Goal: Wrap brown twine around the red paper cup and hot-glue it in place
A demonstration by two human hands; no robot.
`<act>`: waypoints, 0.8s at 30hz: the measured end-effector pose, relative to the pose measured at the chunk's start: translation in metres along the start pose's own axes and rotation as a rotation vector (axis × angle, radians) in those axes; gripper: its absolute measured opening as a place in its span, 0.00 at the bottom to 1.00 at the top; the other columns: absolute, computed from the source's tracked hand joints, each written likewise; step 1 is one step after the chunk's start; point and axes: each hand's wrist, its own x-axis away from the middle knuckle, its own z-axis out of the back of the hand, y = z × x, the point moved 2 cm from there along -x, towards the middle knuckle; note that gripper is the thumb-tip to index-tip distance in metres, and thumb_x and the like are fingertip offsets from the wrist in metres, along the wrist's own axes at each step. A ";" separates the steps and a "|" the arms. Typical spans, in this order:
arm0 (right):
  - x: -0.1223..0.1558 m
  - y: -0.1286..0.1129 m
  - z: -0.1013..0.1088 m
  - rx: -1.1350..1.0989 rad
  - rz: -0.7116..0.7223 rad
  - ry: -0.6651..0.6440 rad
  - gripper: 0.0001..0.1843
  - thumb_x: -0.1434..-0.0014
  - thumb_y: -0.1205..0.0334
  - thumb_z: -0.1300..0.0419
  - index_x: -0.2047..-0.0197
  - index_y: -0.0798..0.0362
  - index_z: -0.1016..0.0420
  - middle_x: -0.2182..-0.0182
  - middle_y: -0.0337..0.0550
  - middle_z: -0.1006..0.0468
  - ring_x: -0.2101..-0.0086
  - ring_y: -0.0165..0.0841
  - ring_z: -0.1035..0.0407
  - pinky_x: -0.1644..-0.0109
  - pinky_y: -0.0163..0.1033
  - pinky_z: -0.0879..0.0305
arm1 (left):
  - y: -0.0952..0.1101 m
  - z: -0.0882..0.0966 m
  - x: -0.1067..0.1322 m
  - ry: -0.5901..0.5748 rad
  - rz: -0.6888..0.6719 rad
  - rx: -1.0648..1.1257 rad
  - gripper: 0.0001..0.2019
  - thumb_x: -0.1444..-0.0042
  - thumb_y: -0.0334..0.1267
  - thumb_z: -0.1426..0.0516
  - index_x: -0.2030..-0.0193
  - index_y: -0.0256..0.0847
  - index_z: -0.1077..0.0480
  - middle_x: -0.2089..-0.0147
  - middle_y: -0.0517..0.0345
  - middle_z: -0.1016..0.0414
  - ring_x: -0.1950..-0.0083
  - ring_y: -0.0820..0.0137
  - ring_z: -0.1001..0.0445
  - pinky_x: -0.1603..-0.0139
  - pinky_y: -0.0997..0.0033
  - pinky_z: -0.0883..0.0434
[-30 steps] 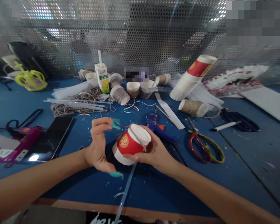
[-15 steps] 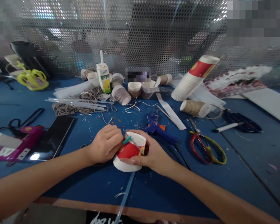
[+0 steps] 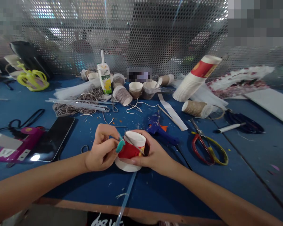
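Note:
My right hand [image 3: 153,153] is wrapped round a red and white paper cup [image 3: 129,150], which stands slightly tilted just above or on the table, its wider white rim downward. A thin greyish strand [image 3: 135,143] lies slantwise across the cup from its upper left edge to my right fingers. At the cup's left side, my left hand [image 3: 103,149] is closed in a pinch on a small teal piece [image 3: 120,145]; its exact kind I cannot make out. Under the cup's lower edge, a translucent glue stick [image 3: 127,197] extends toward the table's front edge.
A blue glue gun [image 3: 159,127] and red-yellow scissors [image 3: 206,144] lie right of the cup. Leftward are a phone [image 3: 55,138] and a magenta tool [image 3: 25,146]. Behind stand string-wrapped cups [image 3: 122,95], a drink carton [image 3: 105,78] and a leaning cup stack [image 3: 191,83].
My left hand has drawn back left and turned, with the teal piece now between its fingertips beside the cup. My right hand and the cup have hardly moved.

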 end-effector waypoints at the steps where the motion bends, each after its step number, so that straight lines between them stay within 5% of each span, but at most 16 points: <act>1: 0.000 -0.001 -0.001 -0.008 0.000 -0.003 0.41 0.66 0.54 0.24 0.51 0.49 0.38 0.60 0.39 0.27 0.61 0.33 0.30 0.54 0.41 0.33 | 0.002 0.001 -0.002 -0.002 -0.003 -0.029 0.10 0.39 0.28 0.51 0.71 0.40 0.39 0.64 0.52 0.30 0.61 0.69 0.31 0.65 0.67 0.30; 8: -0.001 -0.005 0.001 0.044 -0.007 0.026 0.41 0.68 0.53 0.23 0.52 0.49 0.36 0.59 0.40 0.27 0.60 0.35 0.30 0.53 0.43 0.33 | 0.013 0.005 -0.011 -0.153 0.031 0.243 0.12 0.34 0.31 0.56 0.70 0.40 0.40 0.75 0.59 0.34 0.71 0.72 0.35 0.70 0.68 0.34; 14: -0.001 -0.004 0.002 -0.032 -0.002 0.017 0.39 0.67 0.58 0.24 0.52 0.47 0.36 0.62 0.37 0.27 0.61 0.34 0.30 0.54 0.42 0.32 | -0.009 -0.001 0.004 0.082 0.188 0.180 0.06 0.35 0.37 0.53 0.64 0.40 0.39 0.66 0.56 0.35 0.65 0.71 0.34 0.67 0.67 0.33; 17: -0.001 -0.004 0.001 -0.036 -0.013 0.030 0.39 0.66 0.60 0.24 0.52 0.48 0.36 0.62 0.37 0.27 0.62 0.33 0.30 0.55 0.41 0.33 | -0.020 -0.008 0.010 0.113 0.212 0.050 0.10 0.42 0.40 0.43 0.58 0.41 0.40 0.61 0.56 0.36 0.61 0.70 0.32 0.63 0.66 0.31; 24: -0.001 -0.003 0.001 -0.053 0.018 0.029 0.37 0.66 0.63 0.25 0.53 0.48 0.36 0.64 0.34 0.28 0.64 0.31 0.31 0.55 0.40 0.34 | -0.014 -0.014 0.012 0.127 0.174 0.223 0.16 0.46 0.39 0.38 0.55 0.42 0.39 0.59 0.56 0.27 0.58 0.69 0.27 0.58 0.63 0.27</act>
